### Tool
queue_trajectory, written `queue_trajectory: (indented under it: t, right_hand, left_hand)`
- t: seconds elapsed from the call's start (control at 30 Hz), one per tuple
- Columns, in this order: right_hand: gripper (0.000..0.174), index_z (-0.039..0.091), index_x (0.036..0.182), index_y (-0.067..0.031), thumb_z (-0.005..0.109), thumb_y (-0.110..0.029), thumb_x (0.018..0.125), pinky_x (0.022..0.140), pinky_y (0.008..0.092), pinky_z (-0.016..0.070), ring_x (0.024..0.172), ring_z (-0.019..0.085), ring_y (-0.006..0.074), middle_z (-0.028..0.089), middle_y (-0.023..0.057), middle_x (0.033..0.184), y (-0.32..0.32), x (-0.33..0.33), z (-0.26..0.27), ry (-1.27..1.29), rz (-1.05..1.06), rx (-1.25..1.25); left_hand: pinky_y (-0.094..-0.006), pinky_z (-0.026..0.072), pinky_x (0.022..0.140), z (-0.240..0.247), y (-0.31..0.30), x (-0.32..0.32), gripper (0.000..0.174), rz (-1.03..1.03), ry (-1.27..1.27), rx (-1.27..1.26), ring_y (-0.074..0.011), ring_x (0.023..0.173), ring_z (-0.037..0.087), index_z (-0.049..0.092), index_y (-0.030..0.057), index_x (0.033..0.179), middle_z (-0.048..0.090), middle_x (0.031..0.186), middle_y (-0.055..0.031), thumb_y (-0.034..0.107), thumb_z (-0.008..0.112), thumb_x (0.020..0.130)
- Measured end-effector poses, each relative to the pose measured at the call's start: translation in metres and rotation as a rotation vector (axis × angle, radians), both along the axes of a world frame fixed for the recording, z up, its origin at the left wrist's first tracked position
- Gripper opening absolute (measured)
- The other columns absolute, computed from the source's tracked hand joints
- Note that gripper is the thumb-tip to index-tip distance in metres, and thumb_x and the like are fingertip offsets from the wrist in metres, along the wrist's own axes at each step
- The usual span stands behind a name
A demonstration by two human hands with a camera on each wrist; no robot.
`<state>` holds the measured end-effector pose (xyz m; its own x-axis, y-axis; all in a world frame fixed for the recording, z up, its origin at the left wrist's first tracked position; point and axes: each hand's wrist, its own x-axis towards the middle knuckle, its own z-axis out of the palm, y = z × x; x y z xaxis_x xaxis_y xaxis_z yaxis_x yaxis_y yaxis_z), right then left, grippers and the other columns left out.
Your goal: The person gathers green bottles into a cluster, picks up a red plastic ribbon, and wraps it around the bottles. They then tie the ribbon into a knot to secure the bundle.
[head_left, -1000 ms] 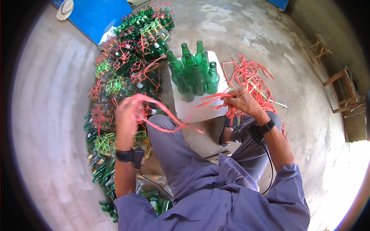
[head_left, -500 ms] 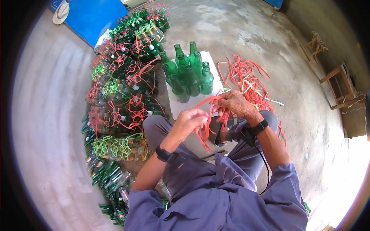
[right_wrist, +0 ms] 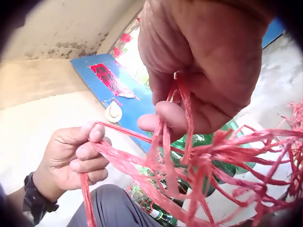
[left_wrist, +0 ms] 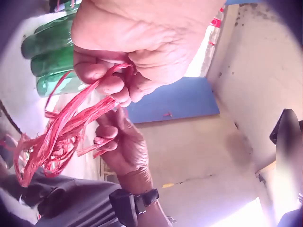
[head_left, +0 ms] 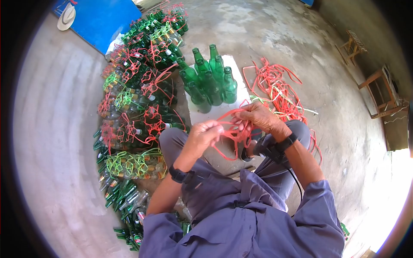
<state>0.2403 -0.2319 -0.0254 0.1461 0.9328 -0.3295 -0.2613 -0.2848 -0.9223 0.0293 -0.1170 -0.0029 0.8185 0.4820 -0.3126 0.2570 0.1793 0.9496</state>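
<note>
My left hand [head_left: 203,139] pinches a strand of red plastic twine [right_wrist: 132,176] between thumb and fingertips. Close beside it, my right hand [head_left: 263,118] grips more of the same twine, with loops and loose ends hanging below the fingers. Both hands are over my knees, and strands run from one to the other. In the right wrist view, one length also trails down from under the left hand. Just beyond the hands, several upright green glass bottles [head_left: 209,86] stand grouped on a white board [head_left: 244,88].
Right of the board lies a tangled heap of red twine [head_left: 277,92] with pale green strands. Many bottles bound in red and green netting [head_left: 133,165] line the left side. A blue panel [head_left: 103,26] with a hat [head_left: 66,17] and a wooden stool [head_left: 380,94] stand farther off.
My left hand came in from the far left toward my right hand and now holds twine beside it. Since half a second ago, the strands between the hands have spread into looser loops.
</note>
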Motion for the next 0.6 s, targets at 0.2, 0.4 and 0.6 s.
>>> queue_trajectory:
  t: [0.2, 0.4, 0.6]
  right_hand:
    - [0.032, 0.061, 0.109, 0.0106, 0.053, -0.017, 0.095, 0.050, 0.0217, 0.0494, 0.062, 0.064, 0.0119, 0.071, 0.0162, 0.090, -0.009, 0.025, -0.020, 0.266, -0.359, 0.018]
    - [0.035, 0.060, 0.116, 0.0041, 0.056, -0.023, 0.095, 0.057, 0.0214, 0.0498, 0.076, 0.065, 0.0129, 0.070, 0.0141, 0.099, -0.014, 0.044, -0.048, 0.067, -0.519, -0.088]
    - [0.053, 0.053, 0.128, -0.0059, 0.071, -0.015, 0.079, 0.080, 0.0376, 0.0550, 0.091, 0.066, 0.0348, 0.056, 0.0194, 0.128, -0.011, 0.007, -0.035, -1.198, -0.448, 0.289]
  left_hand:
    - [-0.0191, 0.0372, 0.048, 0.054, 0.022, -0.019, 0.017, 0.068, -0.104, 0.173, -0.0056, 0.052, 0.048, 0.065, 0.0007, 0.086, 0.058, 0.066, -0.0016, 0.016, 0.060, 0.093]
    - [-0.0202, 0.0399, 0.050, 0.080, 0.036, -0.045, 0.013, 0.152, -0.344, 0.278, -0.0079, 0.057, 0.053, 0.067, -0.0013, 0.090, 0.063, 0.075, -0.0054, 0.010, 0.061, 0.093]
    - [-0.0204, 0.0380, 0.051, 0.086, 0.040, -0.057, 0.012, 0.121, -0.308, 0.296, -0.0065, 0.058, 0.050, 0.067, -0.0014, 0.089, 0.062, 0.078, -0.0037, 0.010, 0.065, 0.091]
